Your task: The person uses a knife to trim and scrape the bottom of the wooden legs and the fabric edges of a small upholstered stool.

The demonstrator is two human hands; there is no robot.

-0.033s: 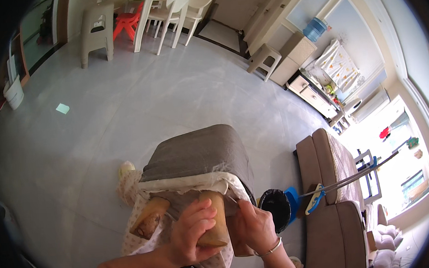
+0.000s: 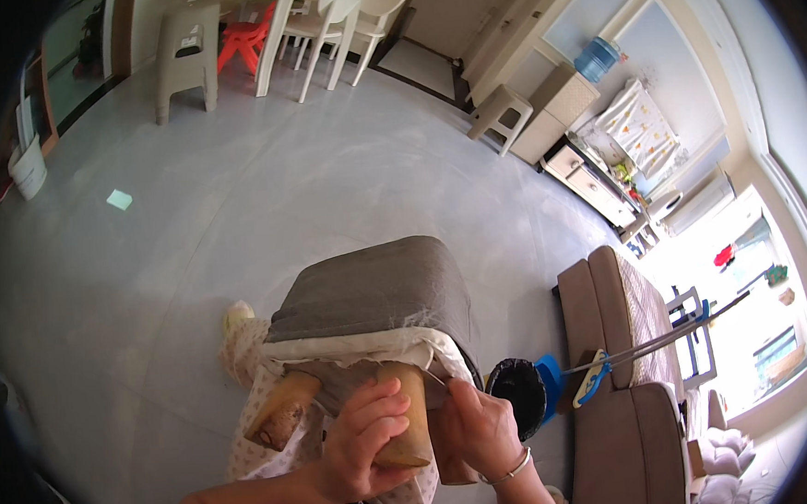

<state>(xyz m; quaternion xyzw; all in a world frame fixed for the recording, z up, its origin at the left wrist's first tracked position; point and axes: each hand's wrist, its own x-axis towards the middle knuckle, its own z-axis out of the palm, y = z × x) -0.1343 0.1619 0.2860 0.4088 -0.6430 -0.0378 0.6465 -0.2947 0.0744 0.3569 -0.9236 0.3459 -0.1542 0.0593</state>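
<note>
A footstool with a grey fabric cover [image 2: 369, 286] lies tipped over on my lap, its underside and wooden legs toward me. My left hand [image 2: 364, 435] is wrapped around one thick wooden leg [image 2: 412, 427]. Beside the stool's right edge, my right hand [image 2: 482, 427] is closed in a pinch next to the loose white lining [image 2: 335, 347]. A thin pale sliver shows by its fingertips, too small to name. To the left, another wooden leg [image 2: 284, 412] has a dark knotty end. Part of a further leg [image 2: 456, 469] shows below my right hand.
A bin with a black liner [image 2: 518, 397] and a blue dustpan [image 2: 550, 382] stand at right, against a brown sofa [image 2: 617, 424]. White chairs [image 2: 334, 25], a grey stool [image 2: 187, 62] and a red stool [image 2: 245, 45] are at the back. A pale paper [image 2: 119, 199] lies on the floor.
</note>
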